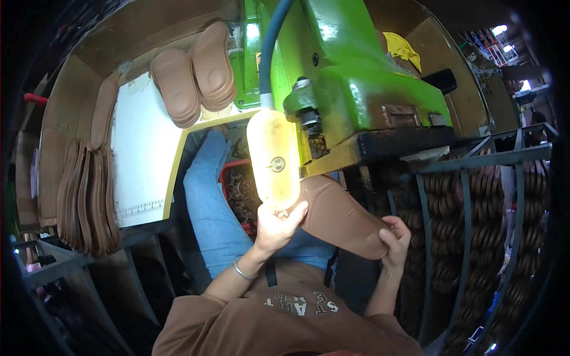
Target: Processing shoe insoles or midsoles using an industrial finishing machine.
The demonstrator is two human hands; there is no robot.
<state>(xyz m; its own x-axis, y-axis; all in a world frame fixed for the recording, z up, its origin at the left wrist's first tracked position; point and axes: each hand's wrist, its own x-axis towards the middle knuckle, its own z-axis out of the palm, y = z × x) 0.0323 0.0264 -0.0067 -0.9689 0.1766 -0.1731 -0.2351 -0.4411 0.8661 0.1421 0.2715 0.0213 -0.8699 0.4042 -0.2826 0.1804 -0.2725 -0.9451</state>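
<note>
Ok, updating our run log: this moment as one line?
left hand: gripping brown shoe sole | right hand: gripping same sole's lower-right end | green machine: beyond sole

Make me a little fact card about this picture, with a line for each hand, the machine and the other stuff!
Left hand: grips the upper-left part of a brown sole
Right hand: pinches the sole's other end, thumb on top
Machine: big green machine ahead, with a rounded yellow piece near the left hand
Piles: two stacks of soles, upper left
Board: white, yellow-edged board on the left
Between the legs: red container
Wrist: silver bracelet on the left
</note>
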